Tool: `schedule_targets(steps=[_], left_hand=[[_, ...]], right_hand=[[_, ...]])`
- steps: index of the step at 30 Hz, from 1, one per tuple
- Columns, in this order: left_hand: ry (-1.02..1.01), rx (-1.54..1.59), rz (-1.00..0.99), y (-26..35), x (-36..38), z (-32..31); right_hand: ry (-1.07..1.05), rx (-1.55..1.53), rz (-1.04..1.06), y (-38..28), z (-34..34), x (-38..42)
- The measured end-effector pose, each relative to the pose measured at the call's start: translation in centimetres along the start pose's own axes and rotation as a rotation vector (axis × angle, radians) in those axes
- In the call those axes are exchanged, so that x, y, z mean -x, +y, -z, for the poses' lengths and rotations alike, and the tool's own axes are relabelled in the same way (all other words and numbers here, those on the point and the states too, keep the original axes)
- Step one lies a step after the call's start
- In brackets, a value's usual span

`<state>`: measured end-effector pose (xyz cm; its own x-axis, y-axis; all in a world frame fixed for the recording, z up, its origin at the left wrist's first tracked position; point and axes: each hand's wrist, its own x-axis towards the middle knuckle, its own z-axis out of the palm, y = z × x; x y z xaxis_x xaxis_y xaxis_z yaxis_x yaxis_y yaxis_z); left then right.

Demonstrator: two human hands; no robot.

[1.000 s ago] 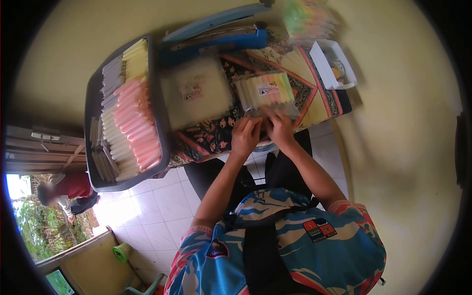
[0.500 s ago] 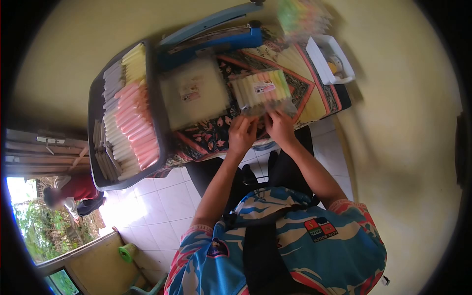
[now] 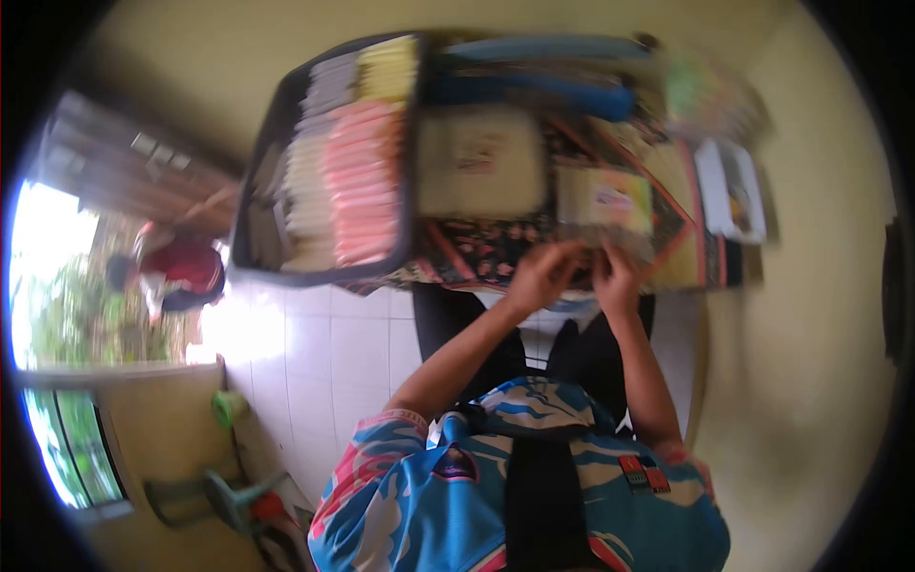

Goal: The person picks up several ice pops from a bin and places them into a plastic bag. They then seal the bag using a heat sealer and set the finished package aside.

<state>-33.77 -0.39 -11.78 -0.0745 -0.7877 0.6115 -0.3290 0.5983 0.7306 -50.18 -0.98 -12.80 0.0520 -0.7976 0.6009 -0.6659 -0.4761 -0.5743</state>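
Pointing clear end [image 3: 637, 242] toward wearer [image 3: 457, 510]: packet [image 3: 607, 197], long axis unclear; left hand [image 3: 546, 275], right hand [image 3: 616, 278] curled, grip unclear.

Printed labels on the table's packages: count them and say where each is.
2 visible: one label on the pale bundle beside the dark tub, another label on the filled pack by the right hand. More may be hidden beneath or lost in blur.

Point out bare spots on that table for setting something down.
Bare tablecloth shows between the filled packet and white box, and between the dark tray and left hand. Crowded: inside that tray, and the back, where the blue device lies.
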Motion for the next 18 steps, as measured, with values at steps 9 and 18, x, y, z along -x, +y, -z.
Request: schedule_targets(steps=[9, 18], left_hand=[[-0.013, -0.250, -0.282, 5.5, 2.7, 18.6], [0.314, -0.870, 0.362, 3.3, -1.0, 35.5]], right_hand=[[-0.413, -0.308, -0.114, -2.1, 1.4, 6.7], [-0.975, -0.271, -0.385, 1.6, -2.2, 13.8]])
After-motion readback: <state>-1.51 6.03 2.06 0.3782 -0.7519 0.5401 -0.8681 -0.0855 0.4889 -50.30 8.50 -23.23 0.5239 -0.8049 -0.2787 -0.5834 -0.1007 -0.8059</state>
